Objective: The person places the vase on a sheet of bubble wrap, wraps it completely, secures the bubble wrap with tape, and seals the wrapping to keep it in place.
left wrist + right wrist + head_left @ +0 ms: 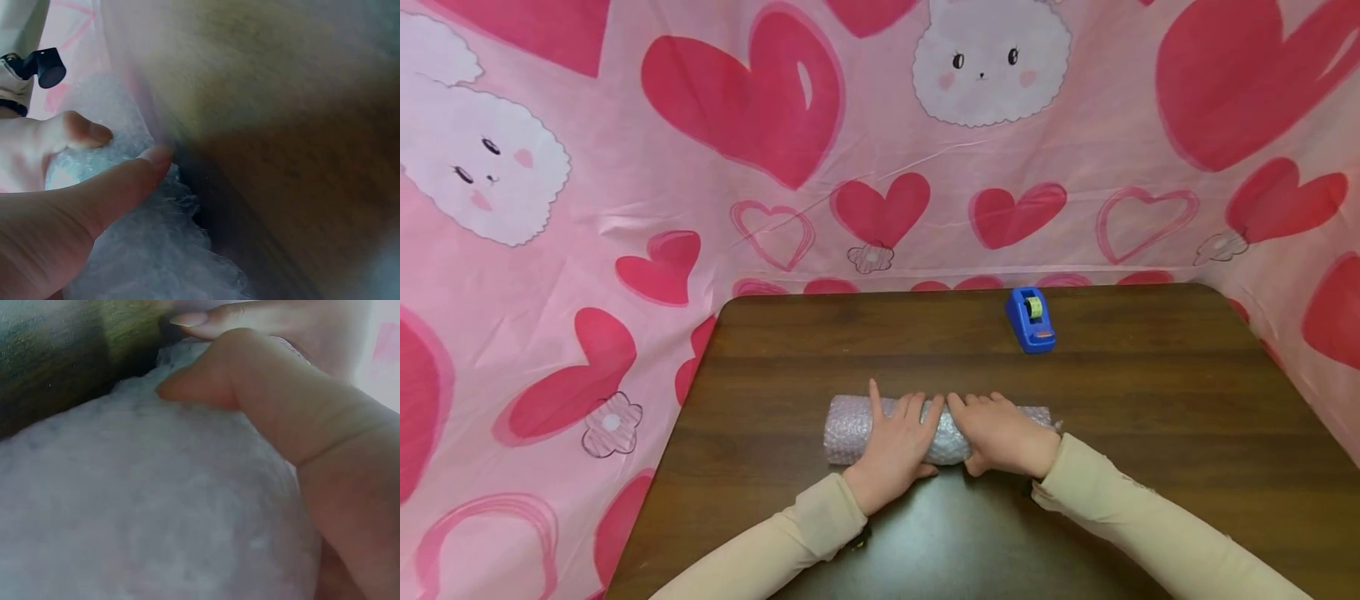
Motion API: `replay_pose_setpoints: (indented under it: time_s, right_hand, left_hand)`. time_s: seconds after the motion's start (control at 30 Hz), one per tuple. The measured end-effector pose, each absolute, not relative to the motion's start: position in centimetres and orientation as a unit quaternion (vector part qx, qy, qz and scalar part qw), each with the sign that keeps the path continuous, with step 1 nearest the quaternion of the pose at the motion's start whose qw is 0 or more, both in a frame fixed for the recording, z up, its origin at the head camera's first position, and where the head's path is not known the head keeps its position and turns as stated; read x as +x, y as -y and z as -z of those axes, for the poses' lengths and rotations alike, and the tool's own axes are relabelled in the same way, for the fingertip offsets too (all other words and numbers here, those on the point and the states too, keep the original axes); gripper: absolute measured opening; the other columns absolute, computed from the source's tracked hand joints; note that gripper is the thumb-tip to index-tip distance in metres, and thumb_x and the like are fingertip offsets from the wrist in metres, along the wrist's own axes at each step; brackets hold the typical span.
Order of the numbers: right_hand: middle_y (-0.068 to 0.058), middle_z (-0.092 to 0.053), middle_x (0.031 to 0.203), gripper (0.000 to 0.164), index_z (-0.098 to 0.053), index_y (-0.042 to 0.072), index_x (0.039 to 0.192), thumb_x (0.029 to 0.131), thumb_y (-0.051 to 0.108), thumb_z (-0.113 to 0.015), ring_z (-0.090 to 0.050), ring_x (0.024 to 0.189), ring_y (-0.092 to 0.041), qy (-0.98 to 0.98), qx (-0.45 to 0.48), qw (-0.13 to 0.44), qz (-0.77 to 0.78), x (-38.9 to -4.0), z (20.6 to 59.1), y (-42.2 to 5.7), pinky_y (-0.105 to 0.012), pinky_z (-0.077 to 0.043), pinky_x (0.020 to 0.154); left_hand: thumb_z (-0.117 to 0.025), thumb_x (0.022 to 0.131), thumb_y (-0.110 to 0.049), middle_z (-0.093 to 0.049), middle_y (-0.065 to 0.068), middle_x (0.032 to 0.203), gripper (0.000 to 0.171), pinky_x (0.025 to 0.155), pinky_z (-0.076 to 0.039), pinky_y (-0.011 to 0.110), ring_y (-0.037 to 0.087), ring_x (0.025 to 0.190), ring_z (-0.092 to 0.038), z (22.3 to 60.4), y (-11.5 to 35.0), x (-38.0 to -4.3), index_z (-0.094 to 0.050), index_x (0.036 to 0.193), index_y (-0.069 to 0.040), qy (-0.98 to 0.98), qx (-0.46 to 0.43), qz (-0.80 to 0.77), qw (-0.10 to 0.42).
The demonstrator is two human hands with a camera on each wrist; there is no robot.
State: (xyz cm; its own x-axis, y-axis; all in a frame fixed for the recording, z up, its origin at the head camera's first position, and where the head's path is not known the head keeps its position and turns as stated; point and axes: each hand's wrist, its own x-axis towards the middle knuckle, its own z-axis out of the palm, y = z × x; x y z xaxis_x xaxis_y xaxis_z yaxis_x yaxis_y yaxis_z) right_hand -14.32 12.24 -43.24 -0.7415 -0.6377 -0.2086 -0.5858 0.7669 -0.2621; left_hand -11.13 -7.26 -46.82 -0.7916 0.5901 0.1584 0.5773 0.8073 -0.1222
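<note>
A roll of bubble wrap (848, 429) lies crosswise on the brown table, its clear layers wound into a thick cylinder. My left hand (891, 446) grips it left of its middle, fingers spread over the top and one finger lifted. Just to the right, my right hand (1006, 433) holds the roll the same way. In the left wrist view, the left thumb (119, 190) presses on the near side of the bubble wrap (150, 256). The right wrist view shows the right thumb (250, 387) bent against the wrap (156, 500). Both palms hide much of the roll.
A blue tape dispenser (1030, 321) with a roll of tape stands toward the back of the wooden table (820, 342), right of centre. Pink cloth (880, 108) with hearts and white animal faces hangs behind and beside the table.
</note>
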Motion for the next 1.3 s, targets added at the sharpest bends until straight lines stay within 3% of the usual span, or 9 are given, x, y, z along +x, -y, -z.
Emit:
replay_pose_setpoints:
  time_s: [0.17,0.37,0.57,0.67,0.9,1.07,1.3]
  right_hand:
    - [-0.018,-0.067,0.102,0.076,-0.052,-0.003,0.123,0.067,0.025,-0.096,-0.066,0.090,-0.033,-0.928,-0.316,0.170,0.100,-14.6,43.1,-12.2,-0.060,-0.051,0.090]
    - [-0.015,-0.066,0.102,0.071,-0.052,0.000,0.118,0.070,0.030,-0.095,-0.065,0.091,-0.032,-0.935,-0.294,0.172,0.101,-14.5,43.5,-12.3,-0.060,-0.050,0.091]
    - [-0.026,-0.063,0.131,0.096,-0.045,-0.010,0.145,0.077,0.039,-0.092,-0.062,0.117,-0.043,-0.945,-0.291,0.132,0.074,-13.6,43.7,-12.6,-0.066,-0.043,0.104]
    - [-0.026,-0.062,0.132,0.102,-0.041,-0.009,0.151,0.077,0.042,-0.091,-0.062,0.118,-0.044,-0.948,-0.301,0.089,0.047,-13.0,43.6,-12.8,-0.067,-0.042,0.105]
    - [-0.025,-0.062,0.129,0.105,-0.044,-0.006,0.150,0.073,0.048,-0.093,-0.062,0.115,-0.042,-0.945,-0.326,-0.004,0.007,-12.2,43.5,-13.0,-0.067,-0.045,0.103]
    - [-0.025,-0.061,0.131,0.107,-0.044,-0.007,0.149,0.073,0.050,-0.093,-0.062,0.117,-0.042,-0.945,-0.328,-0.013,0.012,-12.2,43.8,-12.9,-0.067,-0.045,0.103]
    - [-0.026,-0.059,0.135,0.113,-0.045,-0.007,0.149,0.068,0.053,-0.096,-0.059,0.123,-0.044,-0.945,-0.327,-0.022,0.000,-12.5,44.7,-12.7,-0.068,-0.042,0.105]
  left_hand:
    - [-0.093,0.067,-0.058,-0.062,0.009,0.130,0.102,0.107,-0.025,0.083,0.026,0.121,-0.061,47.0,7.3,-11.8,-0.050,0.146,-0.012,0.940,-0.321,-0.026,0.112]
    - [-0.098,0.063,-0.052,-0.064,0.007,0.121,0.097,0.109,-0.023,0.082,0.025,0.114,-0.064,46.6,7.2,-12.5,-0.054,0.138,-0.011,0.936,-0.337,-0.023,0.096]
    - [-0.098,0.062,-0.052,-0.066,0.008,0.118,0.096,0.109,-0.026,0.080,0.026,0.112,-0.065,46.6,6.9,-12.7,-0.056,0.136,-0.009,0.936,-0.337,-0.034,0.092]
    - [-0.097,0.062,-0.053,-0.067,0.008,0.114,0.092,0.108,-0.029,0.080,0.025,0.108,-0.066,46.5,6.7,-12.9,-0.057,0.133,-0.009,0.939,-0.331,-0.034,0.088]
    - [-0.097,0.065,-0.049,-0.067,0.009,0.113,0.084,0.106,-0.029,0.082,0.027,0.108,-0.067,45.2,6.6,-14.2,-0.058,0.128,-0.008,0.948,-0.319,0.007,0.001]
    - [-0.096,0.067,-0.046,-0.067,0.009,0.116,0.082,0.105,-0.028,0.084,0.029,0.110,-0.067,44.7,6.7,-15.1,-0.057,0.129,-0.009,0.947,-0.317,0.025,-0.053]
    - [-0.095,0.068,-0.045,-0.067,0.008,0.116,0.078,0.104,-0.028,0.084,0.028,0.111,-0.067,44.8,6.8,-15.3,-0.057,0.125,-0.009,0.944,-0.317,0.036,-0.082]
